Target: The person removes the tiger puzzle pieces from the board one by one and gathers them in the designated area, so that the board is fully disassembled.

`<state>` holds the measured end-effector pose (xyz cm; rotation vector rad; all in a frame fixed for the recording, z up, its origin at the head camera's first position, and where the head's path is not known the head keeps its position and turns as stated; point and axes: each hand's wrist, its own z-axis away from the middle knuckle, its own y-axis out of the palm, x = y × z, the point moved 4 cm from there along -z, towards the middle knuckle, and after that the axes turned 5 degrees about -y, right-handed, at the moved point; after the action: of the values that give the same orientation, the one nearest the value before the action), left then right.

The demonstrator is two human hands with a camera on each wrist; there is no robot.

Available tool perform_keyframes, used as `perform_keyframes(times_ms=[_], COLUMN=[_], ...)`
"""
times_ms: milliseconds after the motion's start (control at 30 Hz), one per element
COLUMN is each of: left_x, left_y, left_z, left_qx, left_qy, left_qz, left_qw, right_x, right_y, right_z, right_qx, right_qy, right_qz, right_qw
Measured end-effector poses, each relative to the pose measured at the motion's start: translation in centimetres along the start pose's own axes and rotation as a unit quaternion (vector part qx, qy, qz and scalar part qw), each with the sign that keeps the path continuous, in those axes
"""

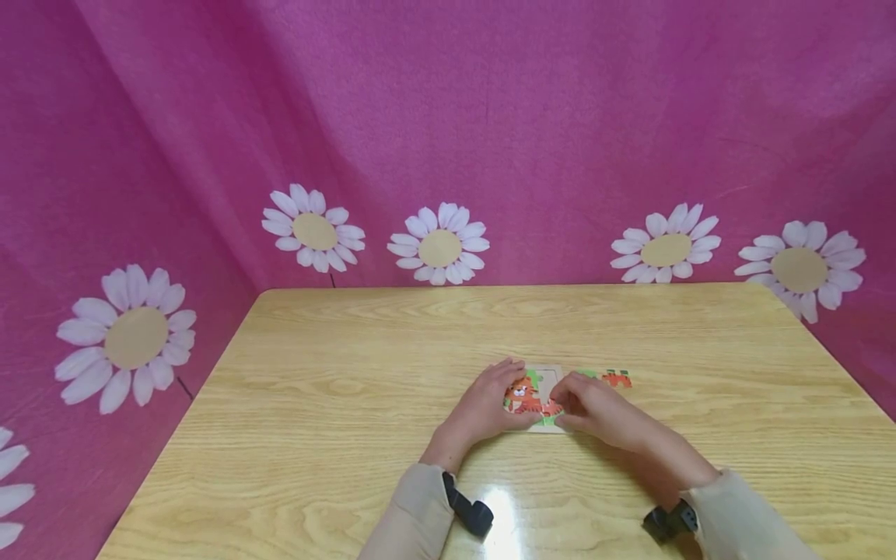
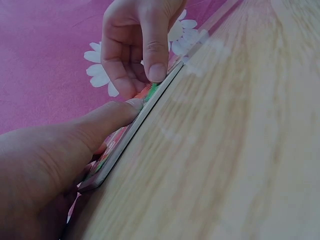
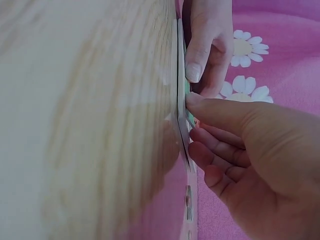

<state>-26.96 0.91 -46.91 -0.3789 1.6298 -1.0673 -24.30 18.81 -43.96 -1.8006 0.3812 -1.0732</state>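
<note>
A jigsaw puzzle board (image 1: 554, 428) with a pale wooden rim lies flat on the table, partly filled with an orange tiger picture on green. My left hand (image 1: 483, 404) grips its left side, thumb along the near rim and fingers toward the far side. At the lower right of the board, my right hand (image 1: 605, 408) pinches an orange and green puzzle piece (image 1: 552, 408) between thumb and fingers. That piece sits at or just above the board; its exact seating is hidden by the fingers. The upper right of the board shows bare wood.
Right of the board lie loose puzzle pieces: an orange and green one (image 1: 617, 379) and a green one (image 1: 587, 373) partly behind my right hand. The wooden table (image 1: 336, 389) meets a pink curtain (image 1: 490, 117) with white flowers at the back. Each wrist wears a black camera.
</note>
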Motion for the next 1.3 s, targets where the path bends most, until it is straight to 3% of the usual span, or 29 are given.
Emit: perform_keyframes(times_ms=[167,567,933,1300], left_x=[0.0,-0.1,0.0,0.1], left_y=[0.0,0.0,0.2,0.1], left_z=[0.1,0.1,0.0,0.0], left_qx=[0.002,0.004,0.006,0.005], left_qy=[-0.003,0.000,-0.004,-0.008], left_qz=[0.004,0.005,0.003,0.012], left_qw=[1.0000,1.0000,1.0000,0.9999], right_x=[0.1,0.2,-0.5,-0.7], right_y=[0.0,0.0,0.2,-0.3], right_z=[0.1,0.4,0.5,0.8], right_qx=[-0.010,-0.046,-0.065,-0.089], right_qy=[0.009,0.026,0.016,0.020], right_qz=[0.005,-0.035,-0.089,-0.110], right_qw=[0.9999,0.9980,0.9938,0.9898])
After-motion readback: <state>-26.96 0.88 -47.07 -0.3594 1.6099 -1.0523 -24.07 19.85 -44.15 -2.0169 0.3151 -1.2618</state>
